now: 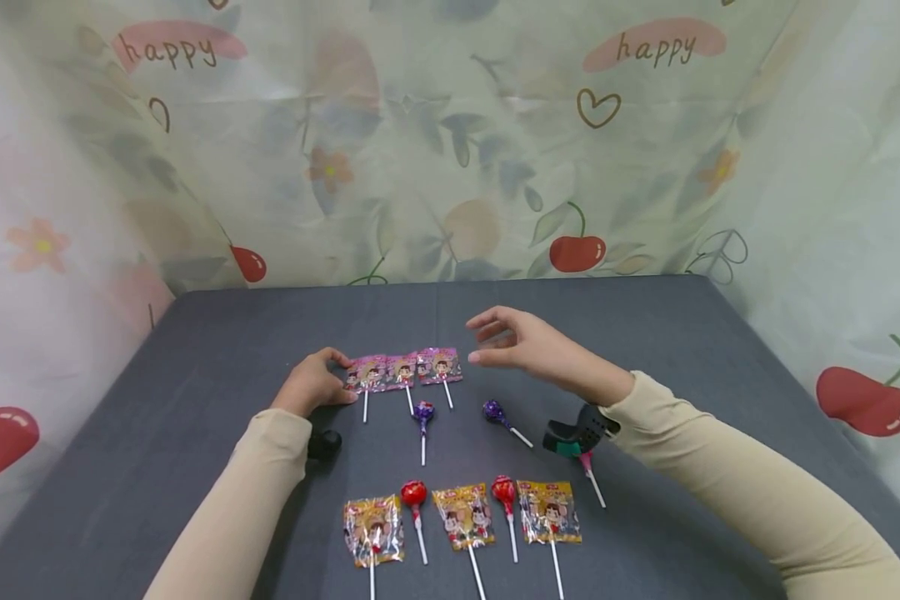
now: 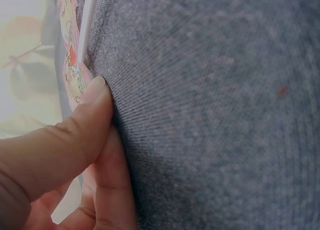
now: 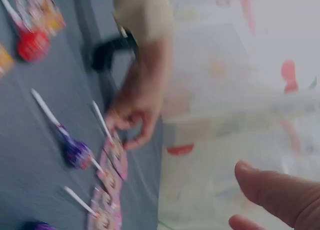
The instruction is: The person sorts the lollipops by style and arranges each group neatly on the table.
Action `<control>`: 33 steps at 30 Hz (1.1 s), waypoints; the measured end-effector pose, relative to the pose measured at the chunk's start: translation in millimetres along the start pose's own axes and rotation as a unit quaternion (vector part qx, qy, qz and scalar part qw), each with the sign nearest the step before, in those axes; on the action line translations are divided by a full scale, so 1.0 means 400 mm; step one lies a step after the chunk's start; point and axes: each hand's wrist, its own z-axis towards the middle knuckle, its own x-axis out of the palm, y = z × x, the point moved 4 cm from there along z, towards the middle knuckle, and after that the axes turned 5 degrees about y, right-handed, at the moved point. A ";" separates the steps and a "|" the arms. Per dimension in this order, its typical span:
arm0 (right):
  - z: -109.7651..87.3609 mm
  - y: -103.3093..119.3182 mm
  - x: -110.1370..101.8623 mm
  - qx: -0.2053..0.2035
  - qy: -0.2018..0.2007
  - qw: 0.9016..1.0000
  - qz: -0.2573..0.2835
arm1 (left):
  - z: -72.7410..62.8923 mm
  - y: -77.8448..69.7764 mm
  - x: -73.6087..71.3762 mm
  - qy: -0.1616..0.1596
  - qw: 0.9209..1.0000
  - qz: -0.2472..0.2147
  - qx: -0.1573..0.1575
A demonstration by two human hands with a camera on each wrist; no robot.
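Lies as the leftmost of three pink-wrapped lollipops on the dark surface, with the left hand curled at thumb and forefinger round its left edge, and the right hand raised past the row's other end, loosely parted and holding nothing. Should handle as light, slippery in crinkly film and perhaps brittle inside, so best pinched by the stiff white stick or flat wrapper edge. Cannot tell the pinch's firmness, given a cut-off wrapper in the left wrist view, blur in the right, and fingers in the way.
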 end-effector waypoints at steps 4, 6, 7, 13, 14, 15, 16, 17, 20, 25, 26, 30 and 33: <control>-0.084 -0.003 0.022 -0.025 0.004 0.999 -0.041 | 0.001 0.001 0.001 0.002 1.000 -0.002 -0.003; -0.118 -0.012 0.033 -0.027 0.008 0.999 -0.044 | 0.002 0.003 0.001 0.005 1.000 -0.003 -0.004; -0.134 -0.018 0.038 -0.031 0.011 0.999 -0.044 | 0.001 0.004 0.001 0.006 1.000 -0.003 -0.004; -0.205 -0.068 0.069 -0.039 0.026 0.998 -0.053 | 0.001 0.006 0.001 0.009 1.000 -0.008 -0.011; -0.213 -0.079 0.075 -0.035 0.030 0.997 -0.053 | 0.001 0.006 0.001 0.009 1.000 -0.008 -0.012; -0.220 -0.089 0.082 -0.033 0.036 0.997 -0.052 | 0.000 0.005 0.001 0.008 1.000 -0.006 -0.010; -0.227 -0.101 0.088 -0.029 0.041 0.997 -0.051 | 0.000 0.004 0.001 0.007 1.000 -0.006 -0.010; -0.232 -0.112 0.096 -0.027 0.047 0.997 -0.052 | 0.000 0.003 0.001 0.007 1.000 -0.005 -0.009; -0.243 -0.143 0.117 -0.024 0.060 0.995 -0.073 | -0.002 -0.001 0.000 0.006 1.000 -0.004 -0.006; -0.256 -0.184 0.145 -0.037 0.059 0.985 -0.157 | -0.005 -0.005 -0.001 0.004 1.000 -0.002 -0.002; -0.258 -0.189 0.149 -0.043 0.055 0.982 -0.175 | -0.006 -0.004 0.000 0.006 1.000 -0.004 -0.003; -0.261 -0.197 0.161 -0.044 0.044 0.974 -0.217 | -0.008 -0.004 0.000 0.007 1.000 -0.009 -0.004; -0.261 -0.196 0.163 -0.046 0.035 0.970 -0.237 | -0.009 -0.003 0.000 0.005 1.000 -0.011 -0.005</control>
